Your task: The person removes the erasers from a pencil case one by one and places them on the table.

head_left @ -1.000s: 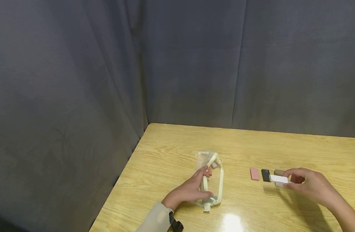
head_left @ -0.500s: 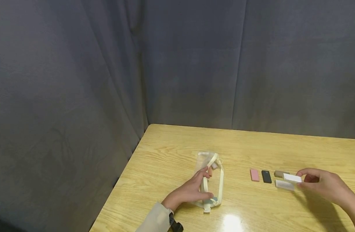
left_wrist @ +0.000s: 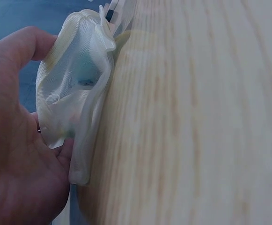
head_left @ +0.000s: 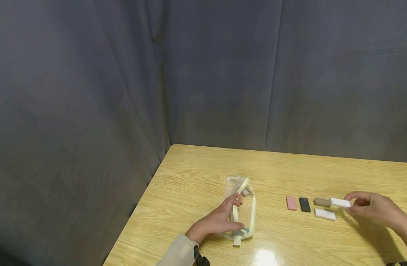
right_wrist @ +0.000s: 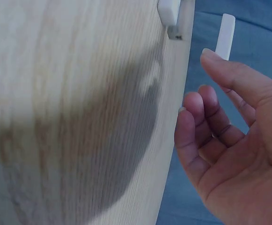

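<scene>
My left hand (head_left: pixel 216 222) holds a cream mesh zip pouch (head_left: pixel 253 216), its thumb and fingers spread along the unzipped mouth. Inside lie an orange piece (head_left: pixel 240 199), a pale one and a blue-grey one. In the left wrist view the fingers curl around the mesh pouch (left_wrist: pixel 96 93). My right hand (head_left: pixel 377 210) pinches a white rectangular block (head_left: pixel 340 203) by its right end, above the table. The block's left end meets the tan block (head_left: pixel 322 202) in the head view. In the right wrist view, the white block (right_wrist: pixel 225 35) sticks out past the thumb.
A second white block (head_left: pixel 325 214) lies just in front of the tan one. Left of them are a black block (head_left: pixel 304 204) and a pink block (head_left: pixel 291 203). Everything sits on a wooden table (head_left: pixel 196 177), with a dark curtain (head_left: pixel 220 92) behind and at the left.
My right hand has moved right with the white block, away from the black block and past the second white one. The left hand keeps its place on the pouch.
</scene>
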Available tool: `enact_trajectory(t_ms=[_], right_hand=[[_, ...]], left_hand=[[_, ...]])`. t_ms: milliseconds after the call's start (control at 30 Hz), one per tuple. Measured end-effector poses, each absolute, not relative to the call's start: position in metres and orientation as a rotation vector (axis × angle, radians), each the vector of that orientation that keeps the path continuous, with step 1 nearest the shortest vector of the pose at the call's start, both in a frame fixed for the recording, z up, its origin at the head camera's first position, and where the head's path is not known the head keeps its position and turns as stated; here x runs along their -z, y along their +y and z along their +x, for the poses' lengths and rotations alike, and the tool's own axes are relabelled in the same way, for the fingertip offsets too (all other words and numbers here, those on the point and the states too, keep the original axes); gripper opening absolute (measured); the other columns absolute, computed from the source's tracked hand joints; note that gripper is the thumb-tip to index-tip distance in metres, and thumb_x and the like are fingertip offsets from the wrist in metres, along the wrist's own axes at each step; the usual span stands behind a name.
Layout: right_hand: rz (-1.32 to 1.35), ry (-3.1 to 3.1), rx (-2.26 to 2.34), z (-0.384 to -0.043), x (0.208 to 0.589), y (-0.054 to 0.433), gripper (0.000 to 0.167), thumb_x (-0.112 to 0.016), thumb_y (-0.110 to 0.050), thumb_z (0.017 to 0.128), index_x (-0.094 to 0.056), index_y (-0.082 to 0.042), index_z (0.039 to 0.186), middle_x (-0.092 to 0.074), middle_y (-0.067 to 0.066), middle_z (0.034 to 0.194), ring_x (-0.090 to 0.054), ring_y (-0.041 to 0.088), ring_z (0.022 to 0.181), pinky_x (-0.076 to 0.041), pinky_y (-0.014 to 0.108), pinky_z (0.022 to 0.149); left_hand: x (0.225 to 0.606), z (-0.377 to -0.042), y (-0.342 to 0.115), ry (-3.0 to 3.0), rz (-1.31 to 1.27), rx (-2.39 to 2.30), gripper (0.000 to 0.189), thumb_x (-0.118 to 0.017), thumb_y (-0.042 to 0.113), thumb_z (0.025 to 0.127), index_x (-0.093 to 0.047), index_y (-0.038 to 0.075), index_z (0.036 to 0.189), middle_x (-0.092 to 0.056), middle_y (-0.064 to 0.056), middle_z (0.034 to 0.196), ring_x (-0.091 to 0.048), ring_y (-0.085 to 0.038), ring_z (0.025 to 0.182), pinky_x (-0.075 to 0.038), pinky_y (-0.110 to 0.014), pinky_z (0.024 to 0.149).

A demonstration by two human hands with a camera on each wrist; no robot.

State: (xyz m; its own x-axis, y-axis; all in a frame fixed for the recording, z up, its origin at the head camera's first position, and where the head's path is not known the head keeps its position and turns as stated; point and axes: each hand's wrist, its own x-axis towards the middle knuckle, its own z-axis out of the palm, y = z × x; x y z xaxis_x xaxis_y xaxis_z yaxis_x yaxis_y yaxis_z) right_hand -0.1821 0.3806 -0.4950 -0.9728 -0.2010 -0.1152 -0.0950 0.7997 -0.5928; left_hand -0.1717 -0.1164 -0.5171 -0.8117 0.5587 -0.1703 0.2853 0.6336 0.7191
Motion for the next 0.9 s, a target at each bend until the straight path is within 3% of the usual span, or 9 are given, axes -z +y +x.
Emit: enact_trajectory(t_ms=[433,733,900], right_hand=[[-0.193,2.798,0.907,-0.197,0.509,0.395,0.033,-0.076,-0.031,0.091,-0.067,-0.006,0.110,-0.062,-0.003,0.080,-0.046,0.008,0.062,-0.036,0.026,0.054],[-0.179,2.754,0.918,-0.199,0.517,0.403,0.039,-0.073,-0.033,0.093,-0.064,-0.002,0.115,-0.062,-0.002,0.079,-0.049,0.011,0.063,-0.037,0.026,0.054],[-0.175,2.753,0.893,-0.201,0.516,0.405,0.033,-0.073,-0.028,0.093,-0.066,-0.003,0.113,-0.062,-0.001,0.082,-0.046,0.010,0.063,-0.035,0.025,0.055]], left_hand=[[0.518,-0.173,-0.118,2.474,0.665,-0.984,0.064,-0.065,0.054,0.090,-0.037,0.023,0.138,-0.006,0.013,0.169,-0.027,-0.032,0.150,-0.040,-0.052,0.110],[0.519,-0.174,-0.117,2.470,0.684,-0.979,0.063,-0.065,0.054,0.090,-0.037,0.023,0.138,-0.006,0.011,0.169,-0.024,-0.031,0.152,-0.038,-0.051,0.112],[0.518,-0.174,-0.117,2.478,0.683,-0.969,0.063,-0.065,0.054,0.090,-0.037,0.024,0.138,-0.006,0.013,0.169,-0.025,-0.031,0.151,-0.038,-0.051,0.112]])
